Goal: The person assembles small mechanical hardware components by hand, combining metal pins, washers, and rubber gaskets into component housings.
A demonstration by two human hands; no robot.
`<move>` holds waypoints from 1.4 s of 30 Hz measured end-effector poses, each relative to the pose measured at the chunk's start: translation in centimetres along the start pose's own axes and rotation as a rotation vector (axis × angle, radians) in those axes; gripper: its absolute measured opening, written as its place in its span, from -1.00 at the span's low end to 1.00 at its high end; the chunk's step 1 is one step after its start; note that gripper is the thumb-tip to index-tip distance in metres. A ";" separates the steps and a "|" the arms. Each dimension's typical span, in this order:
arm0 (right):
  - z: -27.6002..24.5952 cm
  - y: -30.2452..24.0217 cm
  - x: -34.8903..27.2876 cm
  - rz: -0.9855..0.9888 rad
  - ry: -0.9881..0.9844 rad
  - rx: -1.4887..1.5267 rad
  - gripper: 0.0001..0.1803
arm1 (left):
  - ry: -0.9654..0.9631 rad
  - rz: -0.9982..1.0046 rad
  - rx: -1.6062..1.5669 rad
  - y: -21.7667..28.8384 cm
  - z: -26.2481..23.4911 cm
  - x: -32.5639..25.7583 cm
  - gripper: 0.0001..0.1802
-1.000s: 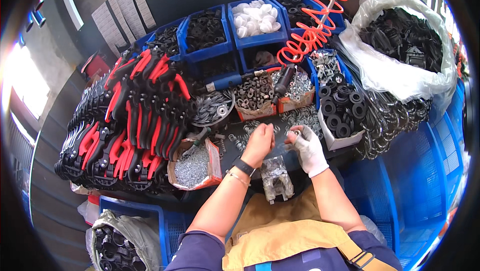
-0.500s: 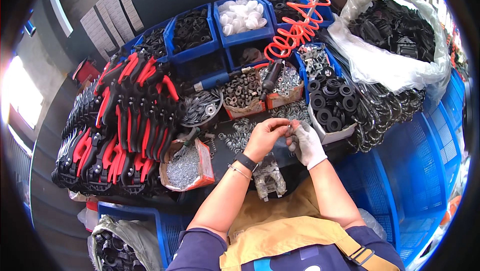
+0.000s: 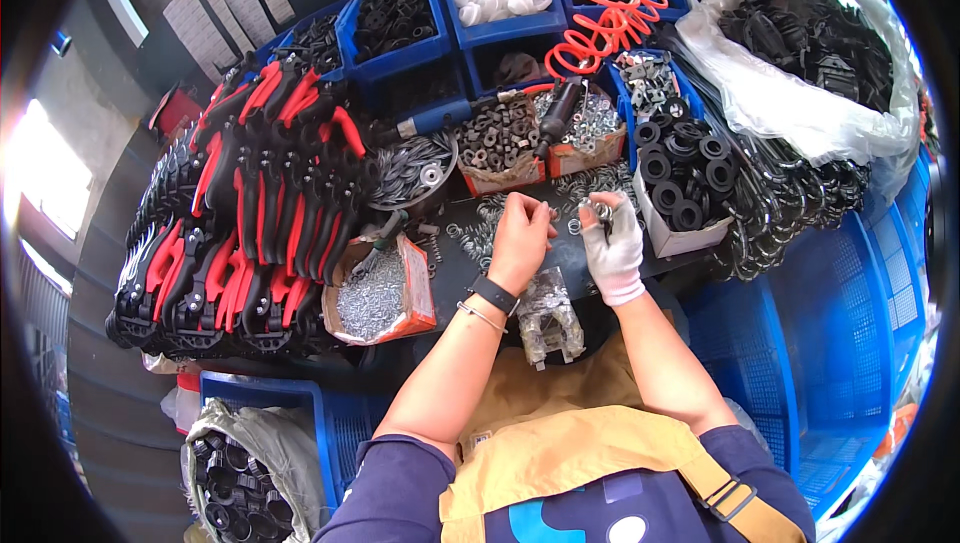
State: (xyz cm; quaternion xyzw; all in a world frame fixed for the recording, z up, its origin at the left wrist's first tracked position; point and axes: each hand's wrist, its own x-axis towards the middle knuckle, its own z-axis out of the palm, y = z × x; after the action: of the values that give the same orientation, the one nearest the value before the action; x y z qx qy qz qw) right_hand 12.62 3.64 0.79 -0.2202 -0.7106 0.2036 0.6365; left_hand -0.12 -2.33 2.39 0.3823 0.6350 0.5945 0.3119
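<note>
My left hand, bare and with a dark band at the wrist, is closed. Its fingertips are pinched beside the springs, and whatever they hold is too small to make out. My right hand wears a white glove. Between its thumb and fingers are small shiny metal pieces, whose exact kind is unclear. Loose coil springs lie left of my hands, with more springs just beyond them. Below and between my hands stands a metal fixture, partly wrapped in clear tape or film.
Black and red plastic handles are stacked at left. A carton of small metal parts sits beside them. Nuts and black rings fill boxes ahead. A red coiled hose hangs above. Blue crates stand at right.
My hands have drawn apart, the left opening a gap from the right. The shiny pieces now show in my gloved fingers. The whole view has shifted slightly.
</note>
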 end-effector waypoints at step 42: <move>-2.0 -0.9 -1.3 0.586 -0.431 0.153 -0.76 | -0.115 0.231 0.921 2.8 -6.7 5.8 -0.77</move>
State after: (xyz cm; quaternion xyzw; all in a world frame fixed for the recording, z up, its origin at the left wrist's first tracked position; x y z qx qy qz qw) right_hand 14.68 2.21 0.44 -0.3182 -0.7178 0.4713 0.4016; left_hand -8.49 -0.85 6.16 0.5811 0.7674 0.2600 0.0764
